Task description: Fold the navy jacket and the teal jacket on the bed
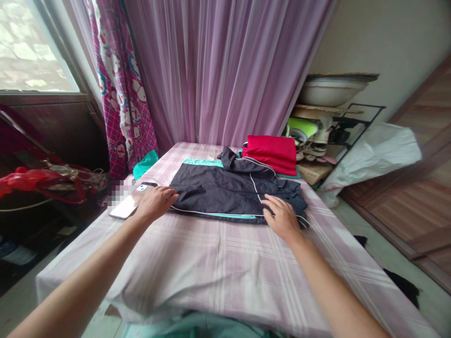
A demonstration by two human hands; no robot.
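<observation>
A dark jacket [218, 190] with white piping and teal edges lies folded flat on the table, its collar end bunched toward the back. My left hand [157, 203] rests at the jacket's left edge, fingers stretched out over the cloth. On the right part of the jacket lies my right hand [282, 217], its fingers spread near a white piping line. Neither hand visibly grips the fabric. Beside my left hand is a phone [124, 207] with a pale, shiny surface, and a second phone [143, 188] with a camera block is partly behind that hand.
A folded red garment [271, 154] sits behind the jacket on the checked tablecloth [225, 263]. Purple curtains [225, 70] hang at the back. To the right stand a rack with shoes [319, 149], a basin [333, 90] and a white plastic bag [380, 155]. A teal cloth [145, 164] lies back left.
</observation>
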